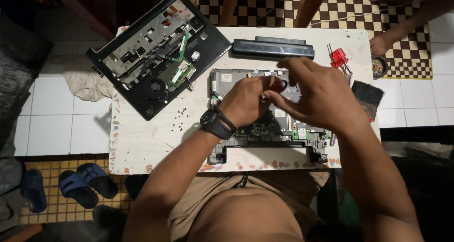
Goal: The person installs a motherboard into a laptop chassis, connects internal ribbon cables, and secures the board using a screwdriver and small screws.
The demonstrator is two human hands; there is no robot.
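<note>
Working mid-teardown: top case [156, 53] lying off, battery [273, 48] out, screws [182, 115] loose on counter [142, 142]. Left hand [246, 100], right hand [317, 93] fingers closing around screwdriver [280, 84] over laptop base [269, 128], board remaining inside.

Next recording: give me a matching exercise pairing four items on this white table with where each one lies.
Things:
1. long black laptop battery
2. red-handled screwdriver
3. black laptop top cover with green boards
4. small black brush

Places:
A. tilted at the table's far left corner
B. right edge, beside the right hand
C. far edge, lying crosswise above the opened laptop base
D. far right, just right of the battery

Pairs: 1-C, 2-D, 3-A, 4-B
</note>
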